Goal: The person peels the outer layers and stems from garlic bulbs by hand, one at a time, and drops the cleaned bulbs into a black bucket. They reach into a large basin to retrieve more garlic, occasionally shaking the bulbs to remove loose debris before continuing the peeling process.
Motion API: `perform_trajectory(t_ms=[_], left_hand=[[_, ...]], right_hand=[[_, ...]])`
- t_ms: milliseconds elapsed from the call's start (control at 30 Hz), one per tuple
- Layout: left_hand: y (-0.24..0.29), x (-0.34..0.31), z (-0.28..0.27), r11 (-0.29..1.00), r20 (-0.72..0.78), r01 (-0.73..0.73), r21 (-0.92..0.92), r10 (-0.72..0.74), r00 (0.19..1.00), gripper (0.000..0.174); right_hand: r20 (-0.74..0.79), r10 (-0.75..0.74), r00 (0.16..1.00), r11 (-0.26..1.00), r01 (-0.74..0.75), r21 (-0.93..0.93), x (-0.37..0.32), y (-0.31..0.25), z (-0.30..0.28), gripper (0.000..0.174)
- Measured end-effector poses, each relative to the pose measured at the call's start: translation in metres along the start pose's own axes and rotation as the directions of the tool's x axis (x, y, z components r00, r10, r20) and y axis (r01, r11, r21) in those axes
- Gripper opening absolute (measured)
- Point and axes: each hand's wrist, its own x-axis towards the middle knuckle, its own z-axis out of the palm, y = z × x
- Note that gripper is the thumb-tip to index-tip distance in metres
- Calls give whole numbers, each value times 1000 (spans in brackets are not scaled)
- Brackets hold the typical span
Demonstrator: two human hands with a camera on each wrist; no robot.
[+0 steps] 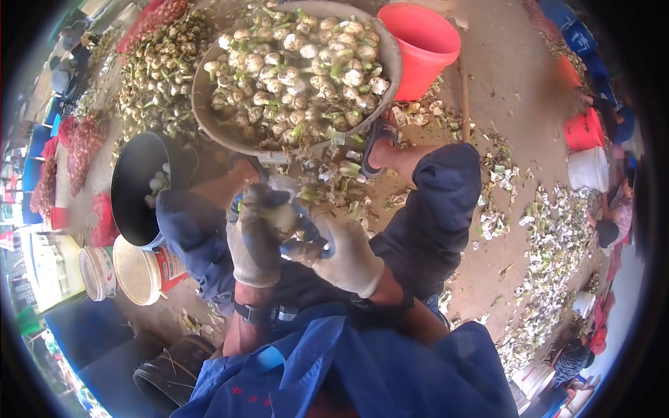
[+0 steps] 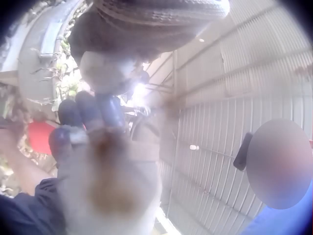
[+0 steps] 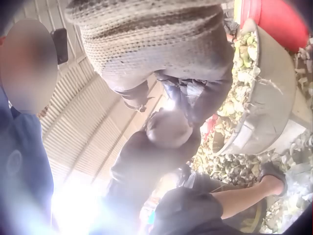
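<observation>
We look down from head height onto the left hand (image 1: 254,240) and right hand (image 1: 348,254), which meet close above the knees. The basin (image 1: 200,90) lies farther off on the ground, and the red bucket (image 1: 425,42) stands far right. The left wrist view sits very near under its own palm, facing up toward the metal roof (image 2: 234,98). The right wrist view is just as close and faces across to the left hand, with the roof at left and the basin at right. All three views share the bulb (image 2: 105,73) between the hands.
</observation>
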Motion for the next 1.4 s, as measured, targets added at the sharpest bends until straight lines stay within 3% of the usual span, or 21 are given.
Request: perform_trajectory(t_ms=[33,333,400,433,467,500,533,567,600,633,667,700,767,833,1000,1033,1067,1100,1233,1333,1400], left_hand=[[7,-6,5,958,-26,153,-243,-164,986,42],[-5,-10,20,963,-12,96,-250,-103,995,42],[-20,-6,23,988,-31,-143,-53,142,989,33],[-21,-6,18,988,-29,-143,-56,141,990,33],[-12,-5,10,878,147,-366,308,337,930,27],[-7,-5,6,589,376,-569,573,429,822,26],[-7,-6,7,590,376,-568,574,427,823,26],[-7,-6,9,893,231,-308,329,240,943,26],[-7,-6,10,1000,161,10,4,-11,987,27],[-10,-5,10,1000,161,12,4,-12,987,27],[-14,-4,8,901,201,-279,333,222,954,26],[-16,-3,8,618,314,-513,595,409,857,26],[-9,-6,12,609,271,-457,648,377,886,26],[-8,-8,14,599,225,-395,697,340,913,25],[-5,-10,20,648,296,-462,606,355,887,28],[-7,-10,21,649,298,-465,602,357,885,28],[-12,-10,21,892,177,-275,360,224,958,32],[-15,-12,20,997,100,-51,55,45,994,37],[-19,-12,17,966,67,-117,230,104,992,56],[-21,-13,15,952,85,-114,284,93,992,59],[-19,-14,21,1000,31,6,21,-6,1000,59]], right_hand=[[19,14,1000,999,-13,-48,-2,-4,3,59],[104,4,995,964,24,-266,0,13,-7,49],[112,14,994,971,13,-237,1,14,-12,44],[106,-6,994,987,23,-162,4,14,-14,39],[99,-25,995,996,34,-85,5,15,-16,34],[99,-23,995,996,32,-86,4,19,-17,34],[104,14,995,999,-11,-30,1,25,-17,30],[111,50,993,998,-53,25,1,28,-18,27],[111,51,993,998,-54,26,0,30,-20,27],[126,138,982,983,-151,102,1,30,-22,24],[148,222,964,953,-246,176,0,31,-23,21],[148,223,964,953,-247,177,-4,39,-22,21],[135,330,934,920,-350,177,-7,51,-18,33],[60,265,962,961,-269,61,-12,34,-19,37],[-137,-97,986,985,76,-154,3,15,-6,50],[-138,-99,985,984,77,-158,5,17,-8,50],[-92,-11,996,999,7,-43,8,14,-11,46],[-30,73,997,995,-71,73,9,11,-13,42],[41,136,990,958,-142,248,7,29,-12,25],[94,145,985,970,-160,182,9,23,-20,17],[94,179,979,969,-192,155,2,39,-17,12]])
